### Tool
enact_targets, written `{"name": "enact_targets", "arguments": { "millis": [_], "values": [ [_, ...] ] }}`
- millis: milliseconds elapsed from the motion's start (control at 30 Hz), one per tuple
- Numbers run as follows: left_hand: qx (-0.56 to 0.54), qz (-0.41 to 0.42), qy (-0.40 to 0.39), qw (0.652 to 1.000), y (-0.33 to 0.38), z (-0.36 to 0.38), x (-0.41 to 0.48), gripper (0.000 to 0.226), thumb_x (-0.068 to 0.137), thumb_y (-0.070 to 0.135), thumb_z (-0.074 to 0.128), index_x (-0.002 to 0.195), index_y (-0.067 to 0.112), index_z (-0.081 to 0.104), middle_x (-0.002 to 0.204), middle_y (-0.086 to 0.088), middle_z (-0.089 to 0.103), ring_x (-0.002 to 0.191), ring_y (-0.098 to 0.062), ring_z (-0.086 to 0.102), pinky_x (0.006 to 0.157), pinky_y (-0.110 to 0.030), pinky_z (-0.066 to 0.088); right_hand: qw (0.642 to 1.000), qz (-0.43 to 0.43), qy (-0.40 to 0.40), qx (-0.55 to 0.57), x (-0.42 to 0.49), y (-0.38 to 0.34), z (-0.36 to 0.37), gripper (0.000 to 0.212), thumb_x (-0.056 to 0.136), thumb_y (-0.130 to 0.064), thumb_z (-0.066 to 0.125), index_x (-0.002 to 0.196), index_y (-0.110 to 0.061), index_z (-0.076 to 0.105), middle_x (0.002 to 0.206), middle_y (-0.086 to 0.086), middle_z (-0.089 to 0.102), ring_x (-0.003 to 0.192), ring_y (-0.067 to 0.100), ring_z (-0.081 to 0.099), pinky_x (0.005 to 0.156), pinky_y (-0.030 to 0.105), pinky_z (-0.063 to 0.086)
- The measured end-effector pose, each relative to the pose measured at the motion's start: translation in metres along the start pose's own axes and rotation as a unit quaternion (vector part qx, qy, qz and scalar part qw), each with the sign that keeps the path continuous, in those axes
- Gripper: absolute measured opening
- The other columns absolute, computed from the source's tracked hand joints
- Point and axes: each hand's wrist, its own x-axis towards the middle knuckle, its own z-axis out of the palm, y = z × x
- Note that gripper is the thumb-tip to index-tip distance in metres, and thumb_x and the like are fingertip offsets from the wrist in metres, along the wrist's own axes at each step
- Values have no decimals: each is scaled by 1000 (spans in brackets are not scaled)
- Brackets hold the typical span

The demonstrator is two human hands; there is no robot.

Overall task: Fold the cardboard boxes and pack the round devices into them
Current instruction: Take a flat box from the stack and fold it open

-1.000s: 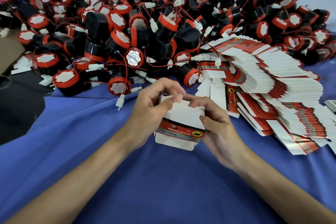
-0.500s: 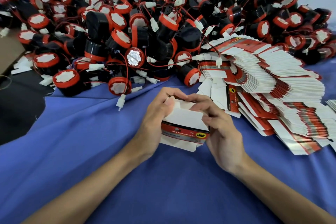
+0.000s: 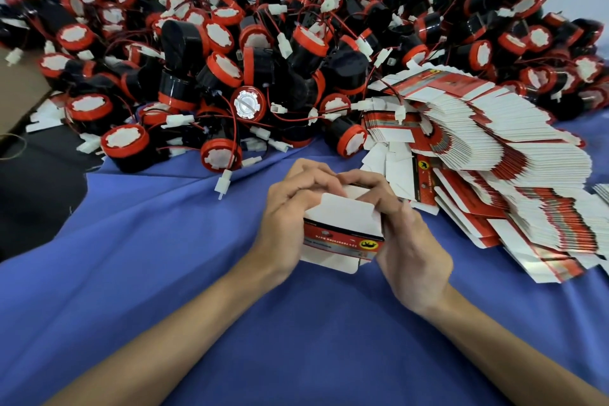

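Hands (image 3: 284, 224) around half-hidden box (image 3: 344, 219)

Fingers (image 3: 313, 176) of left hand (image 3: 286, 227) and right hand (image 3: 412, 250) now closer together atop cardboard box (image 3: 342, 242), white flap (image 3: 346, 216) flatter.

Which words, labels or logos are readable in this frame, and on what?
None can be quoted.
Held cardboard box: white print on its red band, upside down, too blurred; yellow oval emblem, no words legible.
Flat boxes: print too small to read.

blue cloth (image 3: 148, 257) open nearside; device heap (image 3: 230, 59) and box stack (image 3: 510, 158) block beyond.
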Motion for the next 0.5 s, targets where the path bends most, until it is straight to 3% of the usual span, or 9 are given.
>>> {"name": "enact_targets", "arguments": {
  "millis": [67, 133, 233, 300, 400, 500],
  "values": [
    [21, 25, 4, 999, 0, 1, 0, 30, 77, 11, 37, 74, 17, 66, 92, 3, 54, 86, -1, 54, 77, -12, 40, 998, -28, 14, -60, -1, -1, 4, 39, 89, -45, 52, 80, -7, 56, 119, -4, 53, 113, 17, 53, 89, 40, 45],
    [42, 47, 4, 998, -3, 3, -2, 32, 85, 13, 35, 86, 18, 67, 98, -1, 57, 91, -4, 57, 80, -13, 41, 993, -50, 42, -99, -1, 0, 6, 29, 92, -38, 47, 95, -12, 58, 118, -3, 54, 108, 15, 53, 89, 39, 44],
    [9, 36, -1, 999, -8, 5, -6, 36, 97, 26, 31, 100, 12, 64, 108, -13, 60, 99, -16, 62, 82, -23, 48, 980, -120, 73, -139, 1, -1, 9, 24, 95, -25, 43, 116, -31, 54, 121, -1, 57, 113, 19, 54, 95, 36, 43],
    [25, 42, -10, 999, -8, 4, -7, 37, 96, 38, 35, 104, 12, 61, 109, -11, 59, 99, -15, 60, 83, -22, 47, 966, -158, 71, -190, 2, -3, 10, 26, 97, -16, 40, 111, -28, 58, 118, 0, 58, 113, 19, 55, 94, 30, 42],
    [67, 55, -25, 996, -8, 3, -8, 31, 89, 39, 42, 106, 19, 58, 107, -3, 58, 97, -9, 58, 82, -16, 43, 951, -167, 69, -249, 1, -2, 9, 23, 95, -12, 41, 100, -18, 62, 115, 3, 59, 110, 16, 57, 92, 23, 42],
    [36, 42, -15, 998, -7, 3, -9, 27, 86, 36, 45, 105, 20, 54, 101, 10, 61, 91, -6, 59, 75, -15, 45, 948, -152, 52, -276, -1, -1, 8, 26, 90, -22, 51, 114, -13, 56, 119, 8, 55, 112, 14, 56, 90, 21, 43]
  ]
}}
